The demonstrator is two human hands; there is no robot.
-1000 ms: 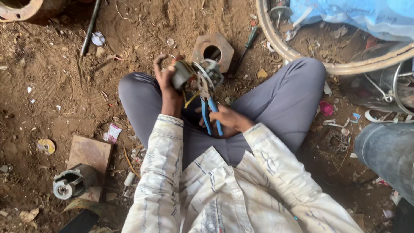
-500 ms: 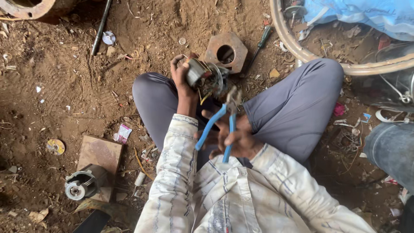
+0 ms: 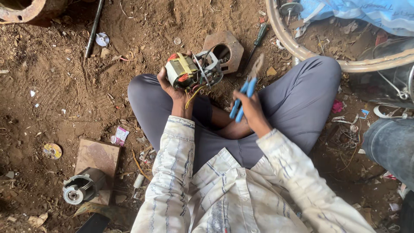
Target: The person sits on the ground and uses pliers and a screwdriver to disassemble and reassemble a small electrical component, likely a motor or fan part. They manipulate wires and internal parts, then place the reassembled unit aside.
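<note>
Copper-wound small motor [image 3: 192, 72], with yellow and red wires trailing, is being gripped from below by the left hand [image 3: 170, 86], fingers curled around its laminated body, above the crossed legs. Blue-handled pliers [image 3: 246, 90] are being held closed-fisted in the right hand [image 3: 252, 110], just beside the motor, jaws pointing away and not touching it. A rusty hexagonal block [image 3: 224, 51] and green screwdriver [image 3: 261, 36] are being left on the dirt beyond
</note>
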